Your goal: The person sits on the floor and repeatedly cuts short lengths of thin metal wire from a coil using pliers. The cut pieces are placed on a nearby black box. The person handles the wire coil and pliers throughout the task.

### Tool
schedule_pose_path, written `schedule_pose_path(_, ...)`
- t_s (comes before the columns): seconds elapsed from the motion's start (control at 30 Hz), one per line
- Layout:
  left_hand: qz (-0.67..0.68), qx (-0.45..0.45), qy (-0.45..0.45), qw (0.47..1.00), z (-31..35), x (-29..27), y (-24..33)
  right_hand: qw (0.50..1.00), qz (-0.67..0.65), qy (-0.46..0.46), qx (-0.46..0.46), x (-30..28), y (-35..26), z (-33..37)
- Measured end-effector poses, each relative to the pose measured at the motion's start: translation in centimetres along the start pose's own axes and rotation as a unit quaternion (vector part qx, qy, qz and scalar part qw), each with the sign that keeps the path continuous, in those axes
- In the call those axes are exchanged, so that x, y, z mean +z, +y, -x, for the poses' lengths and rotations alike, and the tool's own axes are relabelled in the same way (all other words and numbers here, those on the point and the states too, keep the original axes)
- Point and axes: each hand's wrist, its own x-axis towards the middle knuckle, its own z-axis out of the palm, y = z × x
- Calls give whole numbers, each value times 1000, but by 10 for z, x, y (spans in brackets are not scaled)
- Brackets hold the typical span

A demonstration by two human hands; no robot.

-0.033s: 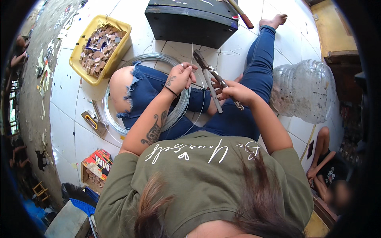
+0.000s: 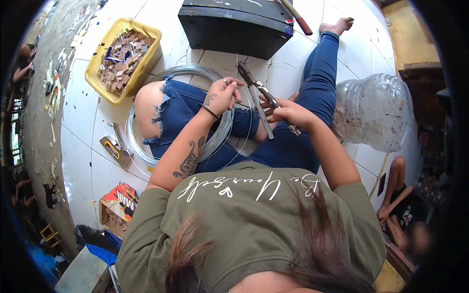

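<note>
My left hand is closed, its fingertips pinched together over the coil, and a thin wire runs beside them. The tips hide most of what they grip. In my right hand is a pair of long-handled pliers, dark at the head, with worn, paint-flecked handles spread apart. The pliers' head points away from me, just right of my left fingers. A large coil of silvery wire lies around my bent left knee, partly hidden under my left forearm.
A yellow tub of small brown pieces stands far left. Ahead is a black box with a handled tool on it. A trowel-like tool and red carton lie left. A clear plastic jug lies right; a person sits beyond.
</note>
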Motion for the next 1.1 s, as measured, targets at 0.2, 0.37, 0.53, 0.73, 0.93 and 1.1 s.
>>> schedule_pose_path(0.2, -55, -9, -30, 998, 4, 1, 3, 989, 125, 29, -73, 4, -6, -4)
schedule_pose_path(0.37, -104, -3, -24, 994, 2, -3, 2, 997, 68, 9, 26, 1, -1, -12)
schedule_pose_path(0.53, -63, -26, 12, 998, -1, 1, -4, 996, -4, 80, 39, -1, 14, -34)
schedule_pose_path(0.73, -165, -87, 29, 982, 0, 5, -18, 978, 80, 182, 61, -1, 26, -57)
schedule_pose_path(0.93, -209, -115, 42, 970, -16, 3, -30, 965, 129, 207, 98, 3, 34, -72)
schedule_pose_path(1.1, -217, -111, 44, 969, -20, 3, -32, 951, 216, 191, 108, 3, 31, -77)
